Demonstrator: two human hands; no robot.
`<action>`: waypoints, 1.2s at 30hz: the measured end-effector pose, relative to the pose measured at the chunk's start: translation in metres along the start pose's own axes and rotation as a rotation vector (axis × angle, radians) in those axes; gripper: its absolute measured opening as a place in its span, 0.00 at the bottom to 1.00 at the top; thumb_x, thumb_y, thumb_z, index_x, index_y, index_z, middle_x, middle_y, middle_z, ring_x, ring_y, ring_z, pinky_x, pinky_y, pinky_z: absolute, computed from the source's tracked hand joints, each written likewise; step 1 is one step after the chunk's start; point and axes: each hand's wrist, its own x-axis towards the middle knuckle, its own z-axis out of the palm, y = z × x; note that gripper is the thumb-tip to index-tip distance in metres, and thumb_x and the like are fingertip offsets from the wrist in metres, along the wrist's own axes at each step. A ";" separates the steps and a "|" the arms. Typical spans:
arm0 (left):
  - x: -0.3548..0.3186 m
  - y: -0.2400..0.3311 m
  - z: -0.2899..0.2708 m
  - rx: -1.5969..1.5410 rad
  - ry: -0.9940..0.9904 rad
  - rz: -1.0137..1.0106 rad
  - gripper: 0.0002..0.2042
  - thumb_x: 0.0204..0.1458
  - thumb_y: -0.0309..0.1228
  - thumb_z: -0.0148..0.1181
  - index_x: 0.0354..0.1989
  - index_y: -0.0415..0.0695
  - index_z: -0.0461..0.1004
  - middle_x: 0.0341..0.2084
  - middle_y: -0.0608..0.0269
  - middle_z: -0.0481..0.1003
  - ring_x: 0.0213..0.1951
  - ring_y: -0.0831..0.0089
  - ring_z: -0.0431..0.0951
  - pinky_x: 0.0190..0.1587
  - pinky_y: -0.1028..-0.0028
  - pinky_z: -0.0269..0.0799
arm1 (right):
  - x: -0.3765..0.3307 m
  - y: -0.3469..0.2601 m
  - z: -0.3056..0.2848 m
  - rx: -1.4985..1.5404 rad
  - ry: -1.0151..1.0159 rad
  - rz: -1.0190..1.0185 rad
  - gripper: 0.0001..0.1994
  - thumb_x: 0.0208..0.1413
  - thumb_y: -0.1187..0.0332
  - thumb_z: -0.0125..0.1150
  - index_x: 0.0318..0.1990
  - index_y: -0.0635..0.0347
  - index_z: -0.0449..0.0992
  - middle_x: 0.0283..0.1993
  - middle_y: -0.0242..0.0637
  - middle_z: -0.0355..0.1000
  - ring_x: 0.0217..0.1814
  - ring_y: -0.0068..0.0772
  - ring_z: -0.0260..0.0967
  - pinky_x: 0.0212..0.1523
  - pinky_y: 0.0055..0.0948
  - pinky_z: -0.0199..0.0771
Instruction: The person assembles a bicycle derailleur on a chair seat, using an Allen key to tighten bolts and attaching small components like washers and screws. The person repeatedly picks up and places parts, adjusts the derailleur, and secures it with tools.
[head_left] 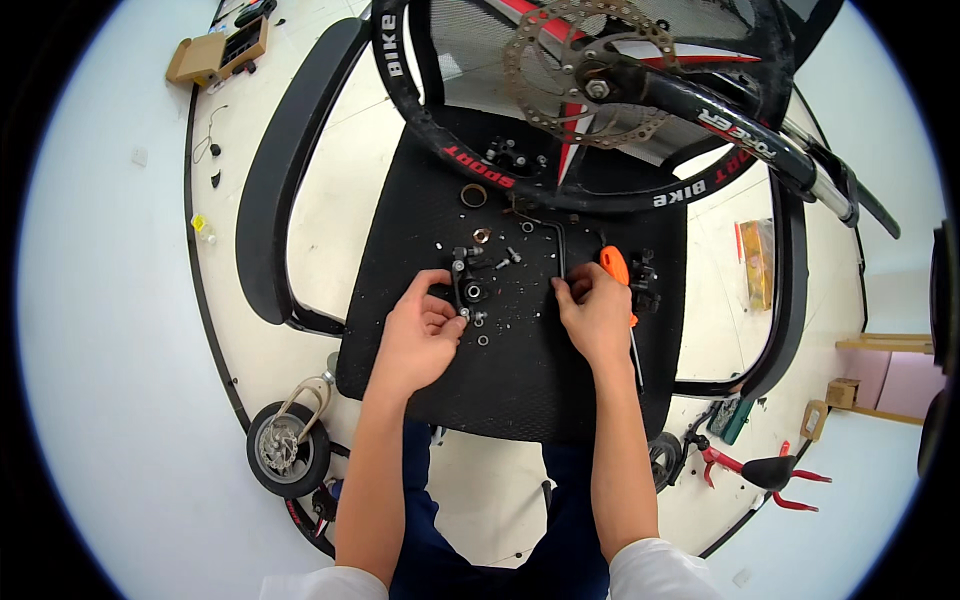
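My left hand (420, 335) is closed around the near left edge of a black bicycle brake caliper (472, 290) lying on the black chair seat (510, 400). Thumb and fingers of my right hand (598, 318) pinch the end of a dark L-shaped hex key (560, 245), whose bent end points away and left. An orange-handled screwdriver (614, 265) lies beside and partly under that hand, its shaft toward me. Between the hands are loose bolts (510, 257), a small washer (483, 341), a copper-coloured piece (482, 236) and a brass-coloured ring (473, 196).
A bicycle wheel with a brake disc (590, 75) and black fork (710, 115) overhangs the seat's far side. Another black part (645, 282) lies at right. Armrests (285, 180) flank the seat. A small wheel (288, 450) and an open cardboard box (215, 55) are on the floor.
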 end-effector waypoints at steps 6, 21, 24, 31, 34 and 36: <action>-0.008 0.015 0.008 0.323 0.108 0.053 0.22 0.45 0.23 0.65 0.49 0.35 0.69 0.25 0.55 0.77 0.27 0.70 0.81 0.31 0.73 0.76 | -0.003 -0.007 -0.008 0.287 -0.098 0.172 0.08 0.53 0.72 0.64 0.32 0.72 0.76 0.25 0.43 0.76 0.25 0.33 0.77 0.29 0.28 0.78; 0.002 0.010 0.007 -0.212 -0.046 -0.025 0.14 0.56 0.19 0.56 0.49 0.29 0.65 0.27 0.53 0.78 0.29 0.73 0.80 0.32 0.75 0.77 | -0.014 -0.038 -0.007 0.950 -0.390 0.095 0.06 0.60 0.78 0.56 0.43 0.72 0.71 0.39 0.50 0.77 0.40 0.38 0.79 0.43 0.32 0.83; 0.001 0.012 0.006 -0.252 -0.057 -0.036 0.12 0.56 0.20 0.57 0.47 0.31 0.66 0.28 0.55 0.77 0.29 0.72 0.79 0.33 0.75 0.76 | -0.015 -0.036 -0.007 0.961 -0.409 0.066 0.06 0.60 0.78 0.55 0.43 0.71 0.70 0.40 0.50 0.77 0.41 0.38 0.79 0.44 0.33 0.82; 0.001 0.009 0.004 -0.228 -0.053 -0.041 0.13 0.56 0.20 0.58 0.48 0.30 0.66 0.28 0.54 0.77 0.29 0.72 0.79 0.33 0.74 0.76 | -0.020 -0.038 -0.006 0.847 -0.393 -0.065 0.05 0.60 0.80 0.55 0.42 0.69 0.72 0.41 0.45 0.78 0.43 0.32 0.78 0.47 0.29 0.80; 0.001 0.006 0.006 -0.238 -0.044 -0.043 0.13 0.56 0.20 0.58 0.48 0.31 0.66 0.28 0.54 0.78 0.29 0.71 0.79 0.34 0.74 0.77 | -0.020 -0.038 -0.007 0.839 -0.394 -0.060 0.05 0.59 0.81 0.55 0.42 0.69 0.72 0.41 0.45 0.78 0.43 0.32 0.79 0.47 0.29 0.80; 0.002 0.005 0.007 -0.274 -0.039 -0.028 0.13 0.56 0.20 0.58 0.48 0.31 0.66 0.29 0.54 0.78 0.30 0.71 0.80 0.34 0.74 0.77 | -0.020 -0.037 -0.007 0.856 -0.391 -0.039 0.05 0.59 0.81 0.56 0.42 0.70 0.72 0.41 0.45 0.79 0.43 0.33 0.79 0.46 0.29 0.81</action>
